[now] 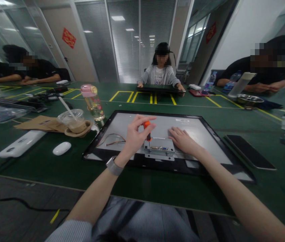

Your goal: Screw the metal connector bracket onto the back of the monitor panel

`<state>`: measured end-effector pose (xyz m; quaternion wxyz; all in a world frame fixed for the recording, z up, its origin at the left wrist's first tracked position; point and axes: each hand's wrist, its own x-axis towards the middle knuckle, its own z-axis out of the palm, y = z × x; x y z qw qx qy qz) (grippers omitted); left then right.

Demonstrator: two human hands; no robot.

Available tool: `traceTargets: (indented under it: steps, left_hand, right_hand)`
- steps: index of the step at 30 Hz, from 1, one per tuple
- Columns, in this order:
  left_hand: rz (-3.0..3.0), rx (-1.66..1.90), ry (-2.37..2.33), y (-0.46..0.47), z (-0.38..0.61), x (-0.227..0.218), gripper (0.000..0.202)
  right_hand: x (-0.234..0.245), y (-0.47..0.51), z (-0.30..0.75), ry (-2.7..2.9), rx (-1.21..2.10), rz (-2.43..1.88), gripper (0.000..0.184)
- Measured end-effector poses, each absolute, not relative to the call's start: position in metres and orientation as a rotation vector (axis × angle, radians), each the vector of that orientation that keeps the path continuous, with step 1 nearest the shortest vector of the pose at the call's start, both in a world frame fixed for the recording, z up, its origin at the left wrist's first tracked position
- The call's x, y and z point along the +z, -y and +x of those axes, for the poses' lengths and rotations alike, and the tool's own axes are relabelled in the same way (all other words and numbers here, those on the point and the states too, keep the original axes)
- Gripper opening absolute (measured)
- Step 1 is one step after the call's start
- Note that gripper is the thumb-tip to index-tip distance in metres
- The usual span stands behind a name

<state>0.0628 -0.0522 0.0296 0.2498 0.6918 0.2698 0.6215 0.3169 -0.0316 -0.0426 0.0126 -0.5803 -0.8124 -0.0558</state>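
Observation:
My left hand (138, 130) is closed round a screwdriver (147, 125) with an orange and black handle, held upright. Its shaft points down at the left end of a metal box (158, 148) with connector ports; the exact tip contact is too small to make out. The box sits on the grey back of a flat display panel (192, 131) with a black frame, lying on the table. Beside the box, to its right, my right hand (182, 138) rests flat on the panel, fingers stretched out. Thin cables (113, 138) lie on the panel left of my left hand.
Left of the panel are a pink-lidded bottle (93, 102), an iced drink cup (73, 119), a white mouse (62, 148) and a white power strip (21, 144). A phone (248, 151) lies to the right. Several people sit around the green table (129, 185).

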Motion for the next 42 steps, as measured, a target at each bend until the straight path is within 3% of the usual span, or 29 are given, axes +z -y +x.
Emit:
traceTargets:
  steps: [6, 15, 20, 27, 33, 39, 42]
  left_hand:
    - [1.819, 1.591, -0.629, 0.0549, 0.0616, 0.0312, 0.031]
    - [1.819, 1.694, -0.822, 0.0526, 0.0638, 0.0305, 0.02]
    - [1.72, 1.597, -0.751, 0.051, 0.0618, 0.0312, 0.03]
    - [1.863, 1.717, -0.805, 0.0528, 0.0612, 0.0314, 0.009]
    - [1.829, 1.619, -0.706, 0.0549, 0.0577, 0.0335, 0.03]
    - [1.767, 1.511, -0.664, 0.0548, 0.06, 0.031, 0.033]
    - [1.809, 1.608, -0.711, 0.0524, 0.0618, 0.0292, 0.021]
  right_hand:
    - [-0.0436, 0.0305, 0.3189, 2.52, -0.152, -1.799, 0.053]
    - [-0.0455, 0.0295, 0.3213, 2.518, -0.132, -1.764, 0.055]
    - [-0.0465, 0.0294, 0.3215, 2.501, -0.124, -1.782, 0.055]
    - [-0.0437, 0.0311, 0.3186, 2.518, -0.147, -1.779, 0.052]
    - [-0.0441, 0.0303, 0.3195, 2.515, -0.12, -1.766, 0.054]
    - [-0.0455, 0.0302, 0.32, 2.521, -0.147, -1.772, 0.054]
    - [-0.0463, 0.0302, 0.3199, 2.51, -0.157, -1.76, 0.053]
